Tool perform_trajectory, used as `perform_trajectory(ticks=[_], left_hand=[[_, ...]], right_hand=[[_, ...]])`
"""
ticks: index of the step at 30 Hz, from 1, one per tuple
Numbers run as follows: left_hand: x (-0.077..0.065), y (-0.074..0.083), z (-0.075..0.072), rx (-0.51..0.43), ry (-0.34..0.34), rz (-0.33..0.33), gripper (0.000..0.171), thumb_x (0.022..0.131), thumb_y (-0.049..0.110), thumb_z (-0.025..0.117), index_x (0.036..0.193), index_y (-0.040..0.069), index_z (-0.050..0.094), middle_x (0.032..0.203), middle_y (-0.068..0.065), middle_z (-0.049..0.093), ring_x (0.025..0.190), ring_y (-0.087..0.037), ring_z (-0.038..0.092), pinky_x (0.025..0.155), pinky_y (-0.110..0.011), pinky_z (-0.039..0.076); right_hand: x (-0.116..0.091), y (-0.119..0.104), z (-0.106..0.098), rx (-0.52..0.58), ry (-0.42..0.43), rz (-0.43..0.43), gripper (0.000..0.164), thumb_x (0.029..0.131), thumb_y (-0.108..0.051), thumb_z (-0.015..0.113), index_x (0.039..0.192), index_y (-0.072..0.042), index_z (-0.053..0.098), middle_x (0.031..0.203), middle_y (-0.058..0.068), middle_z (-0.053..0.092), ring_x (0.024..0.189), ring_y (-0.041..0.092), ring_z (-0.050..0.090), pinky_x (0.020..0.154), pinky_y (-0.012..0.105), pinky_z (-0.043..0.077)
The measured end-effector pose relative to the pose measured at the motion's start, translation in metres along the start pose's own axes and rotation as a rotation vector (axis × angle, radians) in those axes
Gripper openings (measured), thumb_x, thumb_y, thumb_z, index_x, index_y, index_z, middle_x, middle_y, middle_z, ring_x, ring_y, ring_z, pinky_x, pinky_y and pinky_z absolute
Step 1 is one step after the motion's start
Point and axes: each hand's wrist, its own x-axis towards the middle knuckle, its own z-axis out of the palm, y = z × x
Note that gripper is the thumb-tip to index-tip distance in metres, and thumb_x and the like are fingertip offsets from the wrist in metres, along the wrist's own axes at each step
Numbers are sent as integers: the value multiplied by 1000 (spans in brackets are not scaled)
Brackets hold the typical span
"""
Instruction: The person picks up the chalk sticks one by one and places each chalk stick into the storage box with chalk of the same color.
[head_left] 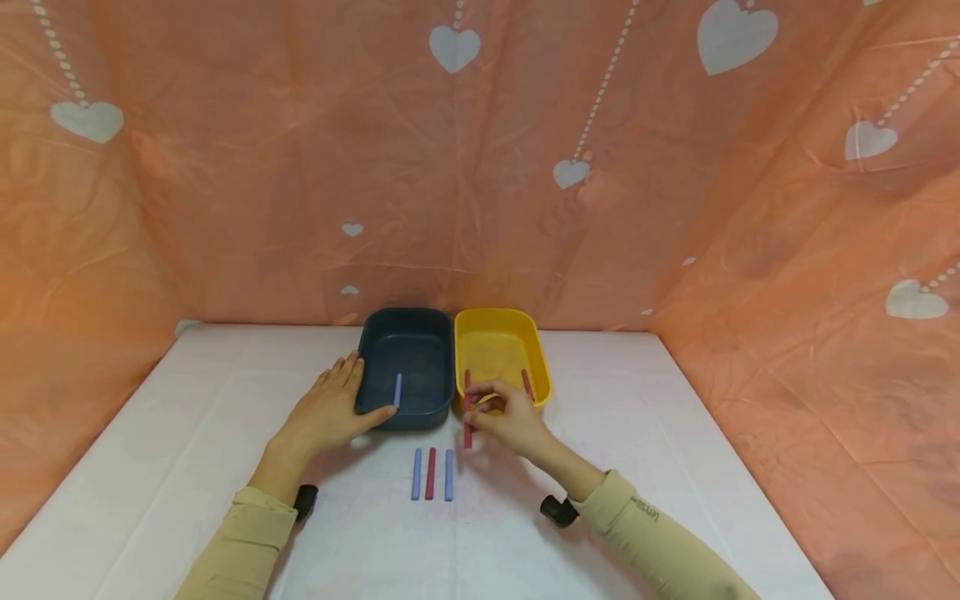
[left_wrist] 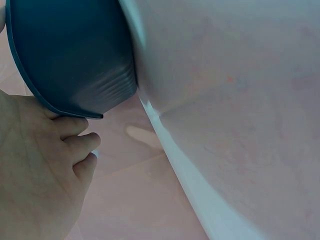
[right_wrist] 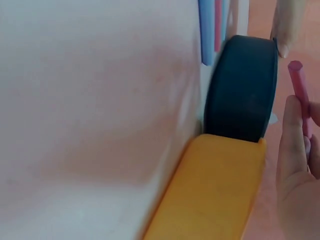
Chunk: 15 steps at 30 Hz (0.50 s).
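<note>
My right hand (head_left: 516, 423) pinches a red stick (head_left: 468, 435) between thumb and fingers, over the near left corner of the yellow bin (head_left: 495, 321). Its end also shows in the right wrist view. Another red stick (head_left: 527, 385) leans inside that bin at the right. My left hand (head_left: 327, 410) rests with extended fingers against the left side of the dark blue bin (head_left: 408, 321), thumb over the front rim. Inside this bin stands a blue stick (head_left: 398, 388), its lower end partly hidden by the thumb. The left wrist view shows the fingers touching the bin's outside.
On the white table (head_left: 360, 542), a blue stick (head_left: 416, 475), a red stick (head_left: 431, 473) and another blue stick (head_left: 448, 475) lie side by side before the bins. The bins stand together near the back edge, against an orange curtain (head_left: 390, 183) with white hearts.
</note>
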Motion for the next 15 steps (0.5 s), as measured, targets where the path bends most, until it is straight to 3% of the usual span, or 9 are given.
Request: perform_trajectory(ticks=[5,15], left_hand=[[1,1,-1,8,5,0,112,80,76,46,146,-10,19,154,-26,15,141,-43,15,114,-55,14],[2,-2,1,14,6,3,113,80,77,45,146,-9,19,154,-25,15,141,-43,15,114,-55,15]], right_hand=[[8,2,-6,28,29,8,34,83,3,68,115,9,58,107,26,58,86,32,65,70,20,55],[32,33,-17,145,147,92,34,84,-1,67,117,3,59,105,16,59,81,20,68,72,34,58]])
